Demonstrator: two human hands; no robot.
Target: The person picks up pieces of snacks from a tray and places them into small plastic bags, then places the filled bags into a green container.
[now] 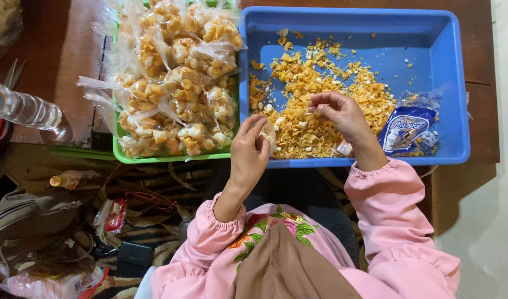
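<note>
My left hand (249, 150) holds a small clear plastic bag (269, 134) at the near rim of the blue tub (431, 44). My right hand (340, 112) hovers over the pile of orange and white snack pieces (304, 94) inside the tub, fingers pinched together on a few pieces. A blue and white wrapper (404, 130) lies in the tub to the right of that hand. To the left, a green tray (154, 158) is heaped with several filled clear bags of the same snack (179, 83).
A plastic water bottle (24, 108) lies on the dark wooden table (60, 39) at left. Below it on the patterned floor are a small bottle (71, 179), a grey bag (27, 213), wrappers and a dark pouch (133, 254). A pale wall (503, 194) is at right.
</note>
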